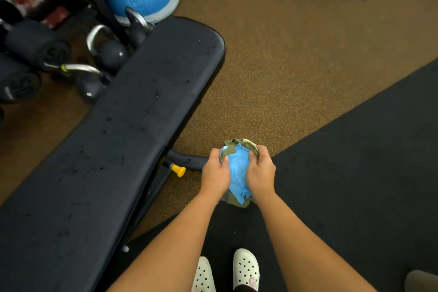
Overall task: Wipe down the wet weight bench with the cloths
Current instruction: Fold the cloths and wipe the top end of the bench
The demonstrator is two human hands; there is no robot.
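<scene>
The left hand (214, 172) and right hand (260, 170) are gripping a crumpled bundle of blue and olive-green cloths (239, 168), with the fingers curling into the fabric from both sides. The bundle is hanging clear of the long black padded weight bench (142, 125), to its right. Recommended: separate one cloth, fold it flat, then wipe the speckled pad lengthwise.

Black weight bench (142, 106), flat, at left, droplets on top. Blue and olive cloths (239, 170) bunched, held right of it.
</scene>
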